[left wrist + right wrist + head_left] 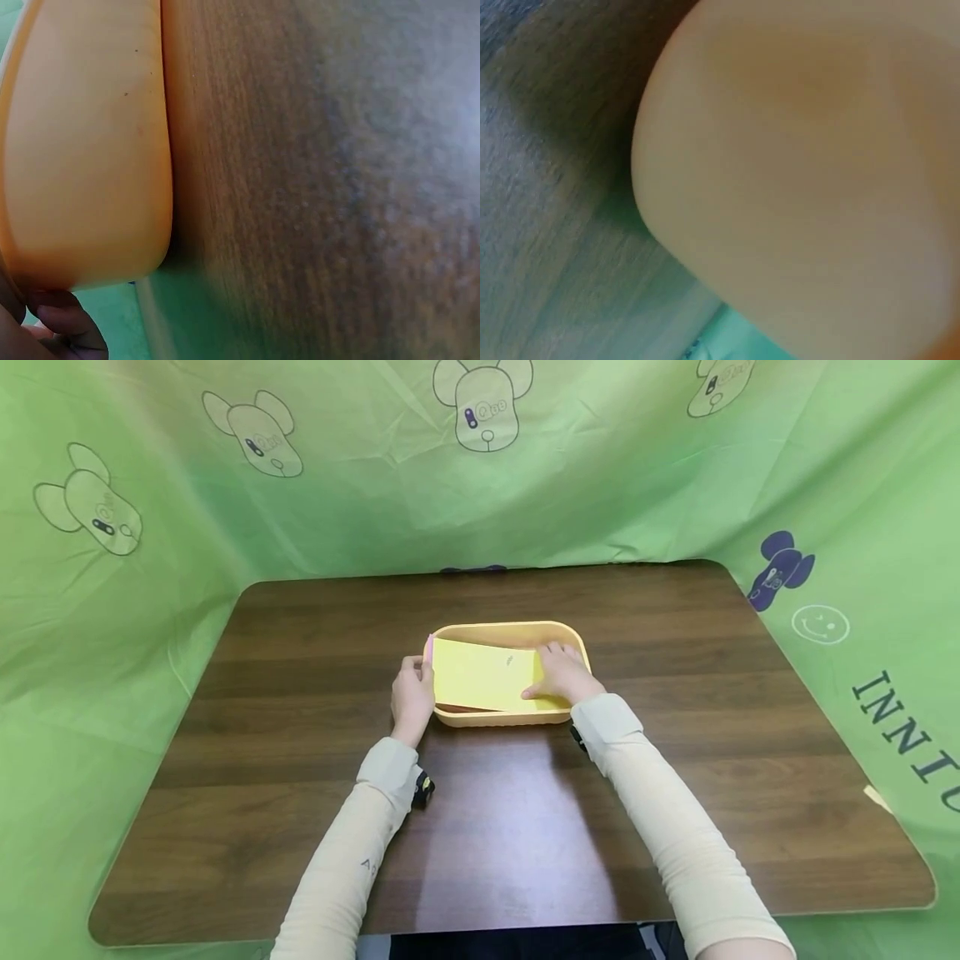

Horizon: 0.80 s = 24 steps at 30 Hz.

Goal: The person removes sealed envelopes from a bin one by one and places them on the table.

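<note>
A light orange plastic bin [510,719] with rounded corners stands on the table. A flat yellow rectangular sheet or pad [480,677], with a small dark mark on it, lies slanted in the bin; a pink edge [429,648] shows at its left end. My left hand [412,697] grips the bin's left end, and its bent fingers [71,322] show against the bin's wall in the left wrist view. Reaching over the bin's right side, my right hand [564,675] holds the yellow piece's right end, thumb on the near side. The bin's wall [795,180] fills most of the right wrist view, which hides that hand.
The brown wood-grain table [300,727] has rounded corners. Green printed cloth [360,502] hangs behind and along both sides. A small pale piece [877,798] sits at the table's right edge.
</note>
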### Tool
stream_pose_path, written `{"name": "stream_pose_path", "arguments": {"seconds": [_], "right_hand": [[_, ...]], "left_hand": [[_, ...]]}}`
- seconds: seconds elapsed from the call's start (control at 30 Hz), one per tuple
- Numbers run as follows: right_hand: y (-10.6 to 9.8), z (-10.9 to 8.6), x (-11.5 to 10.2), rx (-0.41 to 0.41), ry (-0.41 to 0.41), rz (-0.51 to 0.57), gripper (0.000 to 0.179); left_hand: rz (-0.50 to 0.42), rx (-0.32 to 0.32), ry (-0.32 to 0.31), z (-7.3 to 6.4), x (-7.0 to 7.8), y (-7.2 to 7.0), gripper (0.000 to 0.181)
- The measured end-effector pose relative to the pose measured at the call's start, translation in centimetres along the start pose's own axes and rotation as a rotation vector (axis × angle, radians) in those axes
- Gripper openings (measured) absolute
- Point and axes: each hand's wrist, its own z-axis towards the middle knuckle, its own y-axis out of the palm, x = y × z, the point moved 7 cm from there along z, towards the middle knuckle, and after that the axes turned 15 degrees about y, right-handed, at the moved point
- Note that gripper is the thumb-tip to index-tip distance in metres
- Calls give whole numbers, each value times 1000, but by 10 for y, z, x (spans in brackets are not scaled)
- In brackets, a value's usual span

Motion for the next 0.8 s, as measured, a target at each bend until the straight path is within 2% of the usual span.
{"name": "stream_pose_path", "arguments": {"seconds": [0.33,0.57,0.8], "right_hand": [[-1,-2,-4,21,36,-46,94],[-2,-1,-5,36,22,-41,92],[-5,1,-5,79,0,-36,91]], "left_hand": [[17,16,14,2,-2,-2,36],[98,50,20,-1,1,-5,33],[124,48,22,-2,4,-4,32]]}}
